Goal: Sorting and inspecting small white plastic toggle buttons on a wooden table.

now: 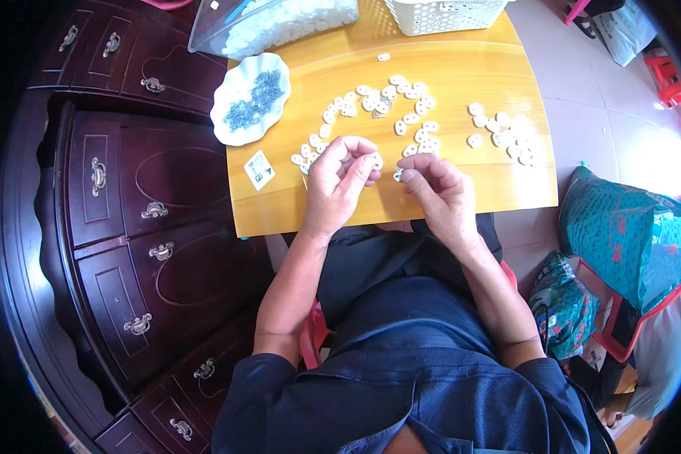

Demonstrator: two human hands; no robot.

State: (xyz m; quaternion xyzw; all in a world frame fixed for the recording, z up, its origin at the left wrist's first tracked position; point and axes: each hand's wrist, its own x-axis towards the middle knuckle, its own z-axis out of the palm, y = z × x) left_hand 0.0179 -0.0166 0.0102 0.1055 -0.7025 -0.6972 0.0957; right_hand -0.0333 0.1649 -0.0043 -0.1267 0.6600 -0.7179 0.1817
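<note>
Near the front edge of the wooden table, my left hand pinches a small white oval piece between thumb and fingertips. My right hand, just beside it, has thumb and forefinger closed on a tiny shiny piece, too small to name. A gap separates the two hands. Beyond them, many white oval pieces, with what look like two holes each, lie in a loose arc. Another group of white pieces is spread on the right side of the table.
At the far left, a scalloped white dish holds a heap of small dark metal pieces. A printed card lies below it. A clear bin and a white basket stand at the back. Dark drawers flank the left; teal bags sit right.
</note>
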